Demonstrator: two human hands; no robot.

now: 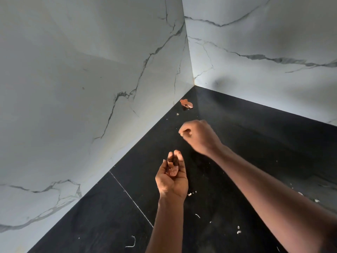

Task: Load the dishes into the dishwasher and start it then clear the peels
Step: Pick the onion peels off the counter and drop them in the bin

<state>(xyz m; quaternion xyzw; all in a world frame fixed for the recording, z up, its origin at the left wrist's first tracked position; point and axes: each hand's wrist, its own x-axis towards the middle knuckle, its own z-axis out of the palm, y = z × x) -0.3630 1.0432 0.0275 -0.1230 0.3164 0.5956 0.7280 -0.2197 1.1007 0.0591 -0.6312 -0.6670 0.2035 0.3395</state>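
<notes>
My left hand is palm up over the black countertop, its fingers cupped round a small pile of reddish-brown onion peels. My right hand hovers further back with its fingers curled in; whether it pinches anything is hidden. One more reddish peel lies on the counter close to the corner where the two walls meet, just beyond my right hand. No dishes or dishwasher are in view.
White marble walls close the counter on the left and at the back. Small white scraps and a curled thread-like bit are scattered on the dark surface near the front. A thin seam crosses the counter.
</notes>
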